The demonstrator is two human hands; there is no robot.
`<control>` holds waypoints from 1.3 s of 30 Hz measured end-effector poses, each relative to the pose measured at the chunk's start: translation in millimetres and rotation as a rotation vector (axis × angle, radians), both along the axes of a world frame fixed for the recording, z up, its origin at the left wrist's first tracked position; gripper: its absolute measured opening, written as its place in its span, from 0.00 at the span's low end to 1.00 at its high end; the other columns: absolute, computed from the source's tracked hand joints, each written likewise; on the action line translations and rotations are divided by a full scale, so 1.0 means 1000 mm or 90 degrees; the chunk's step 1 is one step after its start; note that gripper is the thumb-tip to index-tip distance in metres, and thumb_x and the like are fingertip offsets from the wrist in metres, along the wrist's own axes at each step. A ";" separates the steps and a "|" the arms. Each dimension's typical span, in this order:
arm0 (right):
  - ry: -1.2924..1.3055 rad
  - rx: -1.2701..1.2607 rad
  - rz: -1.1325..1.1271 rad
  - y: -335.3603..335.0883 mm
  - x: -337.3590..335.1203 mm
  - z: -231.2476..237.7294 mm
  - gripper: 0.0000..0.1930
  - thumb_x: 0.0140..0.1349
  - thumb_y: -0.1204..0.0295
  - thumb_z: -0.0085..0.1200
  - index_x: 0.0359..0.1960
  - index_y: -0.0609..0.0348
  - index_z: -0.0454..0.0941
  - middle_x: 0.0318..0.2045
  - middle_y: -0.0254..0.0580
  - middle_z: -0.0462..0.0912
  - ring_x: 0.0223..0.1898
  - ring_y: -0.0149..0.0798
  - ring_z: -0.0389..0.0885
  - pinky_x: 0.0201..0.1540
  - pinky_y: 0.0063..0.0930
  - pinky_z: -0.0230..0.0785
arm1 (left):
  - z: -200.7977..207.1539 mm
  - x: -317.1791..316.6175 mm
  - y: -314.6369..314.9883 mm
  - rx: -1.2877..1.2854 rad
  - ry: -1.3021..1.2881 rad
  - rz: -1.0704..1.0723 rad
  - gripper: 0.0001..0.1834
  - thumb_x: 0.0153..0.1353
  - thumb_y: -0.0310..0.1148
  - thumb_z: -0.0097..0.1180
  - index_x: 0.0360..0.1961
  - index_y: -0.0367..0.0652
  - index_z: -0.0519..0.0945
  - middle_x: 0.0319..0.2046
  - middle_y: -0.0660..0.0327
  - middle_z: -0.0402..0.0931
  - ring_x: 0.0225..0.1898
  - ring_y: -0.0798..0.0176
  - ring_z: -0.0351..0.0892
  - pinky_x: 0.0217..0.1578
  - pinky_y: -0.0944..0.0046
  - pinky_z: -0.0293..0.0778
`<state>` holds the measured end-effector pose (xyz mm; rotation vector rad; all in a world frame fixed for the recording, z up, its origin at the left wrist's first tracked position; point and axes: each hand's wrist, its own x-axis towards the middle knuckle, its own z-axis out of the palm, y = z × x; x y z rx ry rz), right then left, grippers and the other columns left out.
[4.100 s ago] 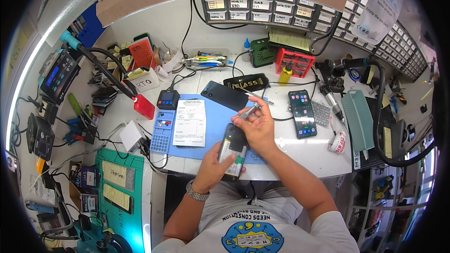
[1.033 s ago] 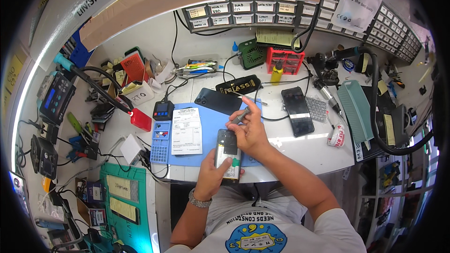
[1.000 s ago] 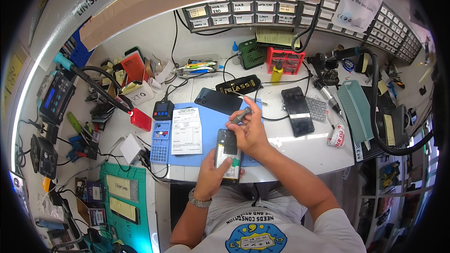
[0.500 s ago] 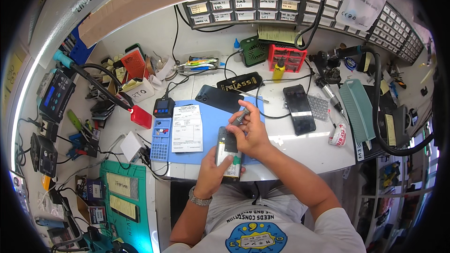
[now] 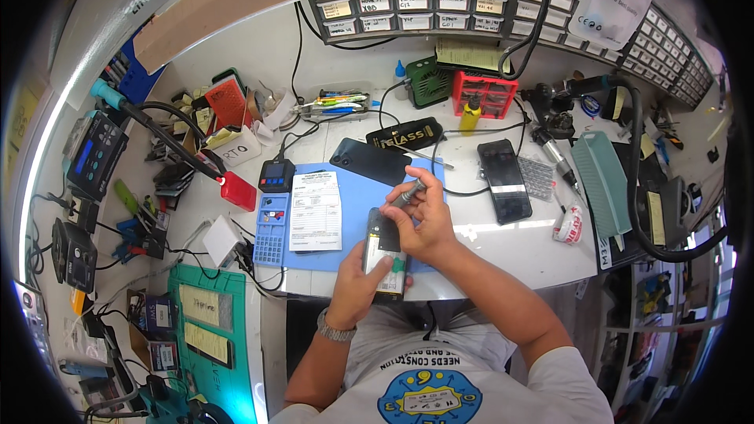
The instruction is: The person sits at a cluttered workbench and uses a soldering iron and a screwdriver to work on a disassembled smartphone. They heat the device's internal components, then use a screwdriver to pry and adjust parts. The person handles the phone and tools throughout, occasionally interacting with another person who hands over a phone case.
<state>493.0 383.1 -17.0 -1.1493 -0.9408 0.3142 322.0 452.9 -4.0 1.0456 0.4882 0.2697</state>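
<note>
Already open, the phone (image 5: 388, 239) is clamped in the left grip (image 5: 355, 280), the right grip (image 5: 425, 221) pinching a screwdriver (image 5: 409, 192), remaining screw work unclear.

Dark writing marks drawer labels (image 5: 414, 2), a white form (image 5: 316, 210), the shirt (image 5: 440, 394).

1 head fisheye looks down at hands (image 5: 429, 225).

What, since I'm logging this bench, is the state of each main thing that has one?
Opened phone: back off, battery exposed, in left hand
Screwdriver-like tool: tilted, in right hand, tip hidden
Phone at right: face up, dark except a pale band
Control box at left: display lit
Paper form: lying flat
Yellow bottle: upright
Wall drawers: shut
</note>
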 end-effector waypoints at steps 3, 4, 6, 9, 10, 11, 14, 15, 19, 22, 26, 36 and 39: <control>-0.015 0.000 0.034 0.001 -0.003 -0.005 0.36 0.71 0.87 0.60 0.76 0.61 0.56 0.46 0.48 0.82 0.47 0.37 0.89 0.54 0.31 0.86 | -0.003 0.001 0.001 0.012 0.006 -0.005 0.21 0.78 0.22 0.56 0.67 0.29 0.68 0.50 0.49 0.84 0.42 0.51 0.94 0.42 0.56 0.94; -0.021 -0.005 0.046 0.002 -0.004 -0.007 0.36 0.70 0.87 0.60 0.76 0.62 0.56 0.46 0.48 0.82 0.47 0.37 0.89 0.54 0.31 0.86 | -0.002 0.001 0.002 0.009 0.004 -0.012 0.21 0.78 0.22 0.55 0.67 0.28 0.68 0.51 0.49 0.83 0.43 0.52 0.93 0.44 0.57 0.94; -0.021 -0.014 0.057 0.004 -0.007 -0.008 0.35 0.70 0.87 0.60 0.75 0.62 0.57 0.46 0.48 0.82 0.47 0.36 0.89 0.54 0.31 0.86 | -0.002 0.001 0.002 0.002 -0.003 -0.012 0.21 0.78 0.23 0.56 0.67 0.28 0.68 0.51 0.49 0.83 0.44 0.52 0.93 0.44 0.57 0.93; -0.035 -0.024 0.063 0.004 -0.007 -0.009 0.35 0.71 0.87 0.60 0.75 0.62 0.57 0.46 0.48 0.83 0.47 0.36 0.89 0.54 0.31 0.86 | -0.001 0.002 0.000 -0.005 -0.014 -0.003 0.21 0.78 0.24 0.58 0.67 0.30 0.69 0.50 0.49 0.85 0.42 0.50 0.94 0.42 0.56 0.94; -0.043 -0.027 0.063 0.004 -0.007 -0.009 0.35 0.71 0.87 0.60 0.75 0.62 0.57 0.46 0.48 0.83 0.47 0.36 0.89 0.53 0.30 0.86 | 0.000 0.002 0.000 -0.006 -0.014 -0.006 0.21 0.78 0.24 0.58 0.67 0.30 0.69 0.50 0.49 0.85 0.43 0.50 0.94 0.42 0.56 0.94; -0.042 -0.028 0.057 0.004 -0.008 -0.009 0.34 0.70 0.87 0.60 0.74 0.62 0.59 0.46 0.48 0.83 0.47 0.36 0.89 0.53 0.30 0.86 | 0.000 0.002 0.000 -0.007 -0.013 -0.008 0.21 0.78 0.25 0.58 0.67 0.31 0.69 0.51 0.49 0.84 0.43 0.50 0.94 0.42 0.56 0.94; -0.145 -0.022 0.017 0.002 -0.007 -0.003 0.34 0.67 0.88 0.62 0.73 0.59 0.64 0.46 0.47 0.83 0.45 0.39 0.89 0.50 0.31 0.87 | -0.002 0.001 0.002 -0.012 -0.017 -0.016 0.22 0.78 0.25 0.59 0.67 0.31 0.69 0.52 0.49 0.84 0.44 0.51 0.94 0.42 0.57 0.94; -0.250 -0.012 -0.012 0.000 -0.003 0.006 0.35 0.66 0.88 0.63 0.73 0.57 0.66 0.45 0.46 0.83 0.43 0.40 0.88 0.49 0.31 0.87 | -0.001 0.001 0.002 -0.008 -0.015 -0.007 0.22 0.78 0.25 0.59 0.68 0.31 0.69 0.53 0.49 0.83 0.44 0.52 0.94 0.43 0.56 0.94; -0.362 -0.017 -0.009 -0.003 -0.003 0.014 0.39 0.60 0.89 0.66 0.73 0.48 0.72 0.47 0.46 0.80 0.40 0.44 0.86 0.42 0.32 0.85 | -0.004 -0.001 0.003 -0.007 -0.011 0.007 0.23 0.77 0.24 0.60 0.68 0.32 0.69 0.53 0.51 0.83 0.45 0.54 0.93 0.45 0.56 0.94; -0.276 0.034 0.078 0.004 -0.005 0.006 0.42 0.59 0.89 0.67 0.75 0.42 0.72 0.52 0.49 0.74 0.42 0.43 0.84 0.42 0.32 0.83 | -0.008 0.001 0.002 0.018 -0.010 0.019 0.22 0.77 0.24 0.60 0.67 0.31 0.70 0.53 0.52 0.83 0.45 0.57 0.92 0.46 0.56 0.92; -0.313 -0.035 0.014 0.004 -0.008 0.001 0.44 0.60 0.91 0.64 0.76 0.37 0.71 0.56 0.49 0.69 0.43 0.42 0.81 0.45 0.33 0.85 | 0.001 0.000 0.001 -0.025 0.007 0.007 0.22 0.77 0.24 0.60 0.67 0.31 0.70 0.53 0.53 0.83 0.48 0.59 0.90 0.47 0.58 0.91; -0.256 -0.017 0.048 0.003 -0.006 0.001 0.47 0.60 0.94 0.60 0.79 0.41 0.64 0.52 0.49 0.72 0.44 0.42 0.82 0.50 0.34 0.85 | 0.005 0.004 0.001 0.027 0.016 0.000 0.21 0.78 0.24 0.57 0.66 0.28 0.69 0.51 0.50 0.83 0.44 0.57 0.92 0.45 0.60 0.92; -0.065 -0.018 0.065 0.001 -0.005 0.001 0.46 0.61 0.94 0.58 0.80 0.51 0.56 0.53 0.50 0.73 0.49 0.41 0.85 0.54 0.33 0.85 | 0.001 0.003 0.001 0.019 0.015 -0.012 0.20 0.78 0.24 0.56 0.66 0.28 0.69 0.50 0.49 0.84 0.42 0.54 0.93 0.43 0.58 0.93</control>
